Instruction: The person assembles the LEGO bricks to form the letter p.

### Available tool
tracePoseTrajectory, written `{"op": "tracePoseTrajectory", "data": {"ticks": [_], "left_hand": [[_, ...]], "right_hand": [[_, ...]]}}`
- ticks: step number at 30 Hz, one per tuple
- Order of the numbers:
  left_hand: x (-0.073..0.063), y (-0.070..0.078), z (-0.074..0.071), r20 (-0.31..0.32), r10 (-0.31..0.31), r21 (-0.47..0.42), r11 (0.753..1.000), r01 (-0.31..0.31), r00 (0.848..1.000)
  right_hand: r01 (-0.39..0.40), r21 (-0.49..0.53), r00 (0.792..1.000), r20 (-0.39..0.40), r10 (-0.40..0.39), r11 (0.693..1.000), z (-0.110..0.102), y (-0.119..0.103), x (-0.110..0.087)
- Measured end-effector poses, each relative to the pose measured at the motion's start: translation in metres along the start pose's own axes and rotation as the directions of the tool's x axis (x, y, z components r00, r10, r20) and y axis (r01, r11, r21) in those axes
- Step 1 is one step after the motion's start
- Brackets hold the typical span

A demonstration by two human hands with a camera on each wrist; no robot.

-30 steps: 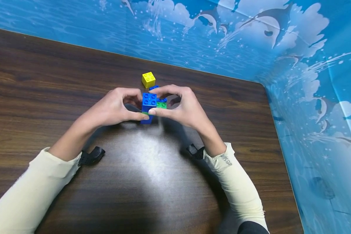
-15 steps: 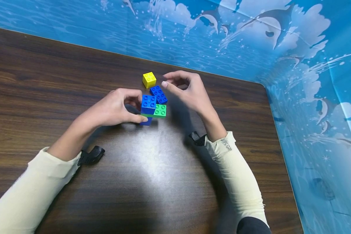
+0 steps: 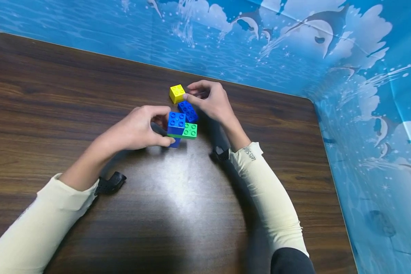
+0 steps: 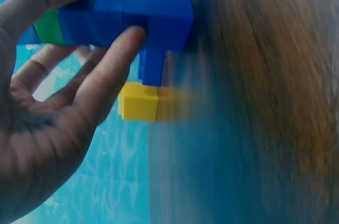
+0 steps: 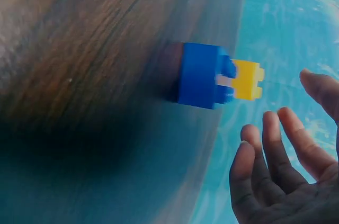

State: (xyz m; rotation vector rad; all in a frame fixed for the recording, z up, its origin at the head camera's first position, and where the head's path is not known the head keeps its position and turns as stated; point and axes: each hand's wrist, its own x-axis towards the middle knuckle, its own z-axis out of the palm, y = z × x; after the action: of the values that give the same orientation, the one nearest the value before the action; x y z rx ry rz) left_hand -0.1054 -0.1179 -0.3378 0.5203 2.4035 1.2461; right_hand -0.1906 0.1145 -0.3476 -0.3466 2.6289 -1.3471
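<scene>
My left hand grips a small tower of building blocks between thumb and fingers. Its top is a square blue block, under it a green block juts out to the right, and lower blue blocks show in the left wrist view. My right hand hovers beside a yellow block, thumb and fingers apart and holding nothing. In the head view the thumb overlaps the yellow block's edge; the right wrist view shows a gap. A longer blue block lies between the tower and the yellow block.
The blocks stand on a dark wood-grain table. Behind it and along its right side hangs a blue sea-print sheet with dolphins. A black wrist device sits at the left cuff.
My right hand has let go of the tower's top blue block, moved back past the longer blue block, then left toward the yellow one. The left hand keeps its grip.
</scene>
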Motion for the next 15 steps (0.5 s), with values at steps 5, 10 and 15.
{"op": "tracePoseTrajectory", "data": {"ticks": [5,10,15], "left_hand": [[-0.002,0.003,0.002,0.007,-0.008,0.009,1.0,0.008,1.0],[-0.002,0.005,0.001,0.021,-0.023,0.007,1.0,0.023,1.0],[-0.002,0.005,0.0,0.048,-0.041,0.025,0.999,0.04,0.998]], "right_hand": [[-0.051,-0.056,0.997,0.049,0.053,0.997,0.007,-0.002,0.013],[-0.112,-0.109,0.991,0.061,0.119,0.988,0.011,-0.008,0.022],[-0.167,-0.179,0.982,0.054,0.179,0.97,0.016,-0.01,0.028]]}}
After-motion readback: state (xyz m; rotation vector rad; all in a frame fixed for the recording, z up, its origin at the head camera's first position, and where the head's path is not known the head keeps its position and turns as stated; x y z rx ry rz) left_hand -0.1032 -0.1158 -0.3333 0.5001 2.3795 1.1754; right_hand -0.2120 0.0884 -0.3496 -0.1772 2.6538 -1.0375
